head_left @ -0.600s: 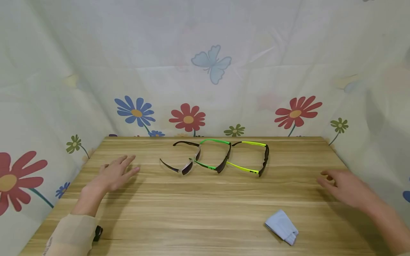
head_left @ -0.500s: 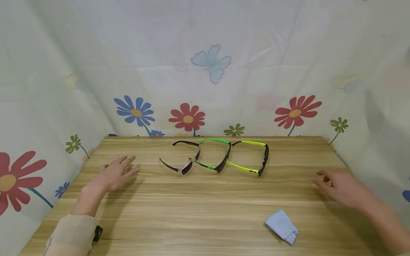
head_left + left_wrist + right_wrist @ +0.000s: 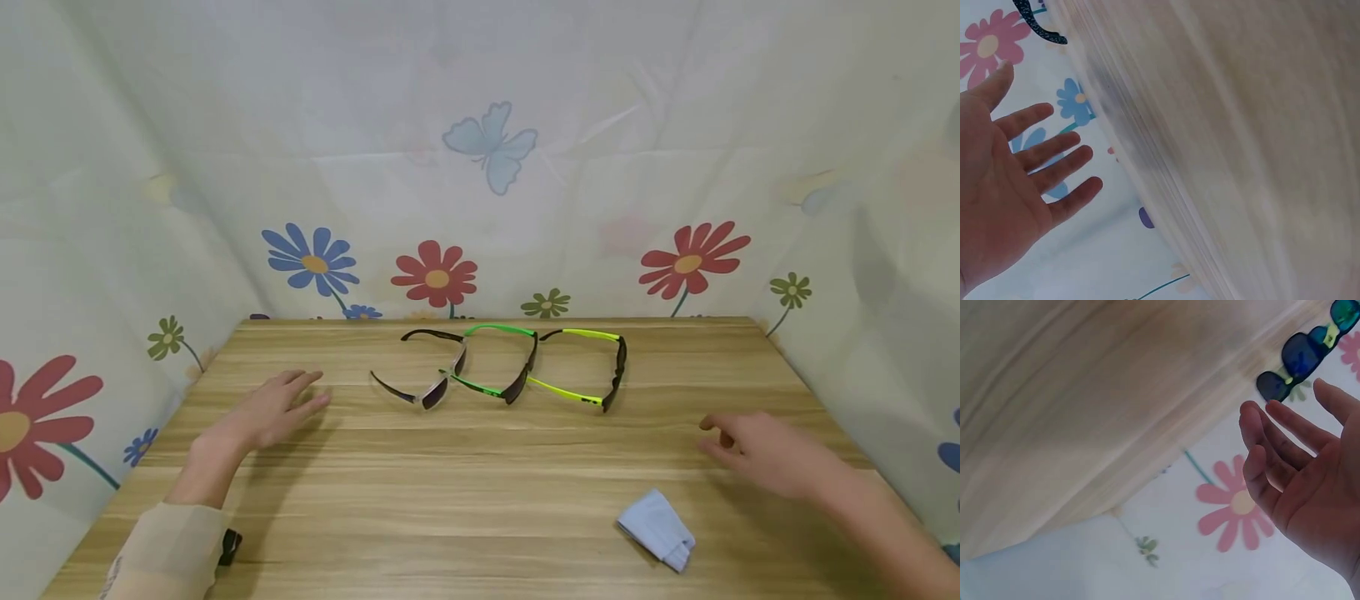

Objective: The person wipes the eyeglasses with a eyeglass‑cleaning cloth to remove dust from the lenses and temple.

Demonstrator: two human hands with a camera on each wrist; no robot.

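Observation:
My left hand (image 3: 266,412) hovers over the left part of the wooden table, fingers spread and holding nothing. To its right lie sunglasses with a clear frame (image 3: 435,392) and black temples. Green-templed sunglasses (image 3: 516,387) sit in the middle of the row, and yellow-templed sunglasses (image 3: 619,367) at its right end, all with temples unfolded. A folded light-blue cloth (image 3: 657,529) lies near the front right. Beyond that cloth, my right hand (image 3: 776,454) hangs over the table with loosely bent fingers and nothing in them. The right wrist view shows its palm (image 3: 1319,494) and dark lenses (image 3: 1301,356) beyond.
The wood-grain table (image 3: 450,475) ends at a white curtain (image 3: 360,108) printed with flowers and a butterfly, which also hangs along both sides. A beige sleeve (image 3: 168,550) covers my left forearm, with a small black object (image 3: 229,547) beside it.
My right hand has moved left and slightly nearer, toward the cloth. The left hand stays almost in place. The sunglasses and the cloth lie as before; the head view has shifted slightly.

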